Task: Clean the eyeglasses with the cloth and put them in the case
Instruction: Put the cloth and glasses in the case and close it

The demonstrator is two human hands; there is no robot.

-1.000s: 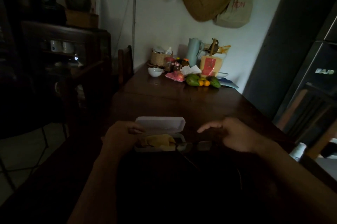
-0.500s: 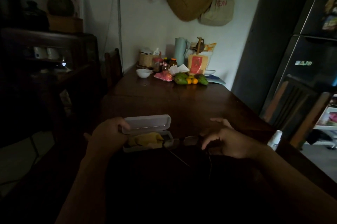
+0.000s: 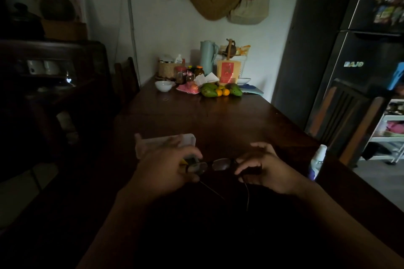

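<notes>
we see both hands closed on the eyeglasses (image 3: 221, 164) close to the near edge of the dark wooden surface (image 3: 218, 124). the left hand (image 3: 166, 170) curls its thumb and fingers round the left lens; the right hand (image 3: 265, 170) pinches the frame's other end at the hinge, its outer fingers lifted — so the hands sit apart with the frame spanning the gap between them. both temple arms are unfolded and trail back toward the near edge. whether the eyeglasses rest on the surface or hang just above it, we cannot tell in this dim light. the white case (image 3: 150, 145) lies open behind the left hand, toward the left edge, its lid showing past the knuckles. a sliver of yellow cloth (image 3: 183, 161) shows beside the left fingers — in the case or in the hand, we cannot say. a spray bottle (image 3: 317, 162) stands at the right edge.
</notes>
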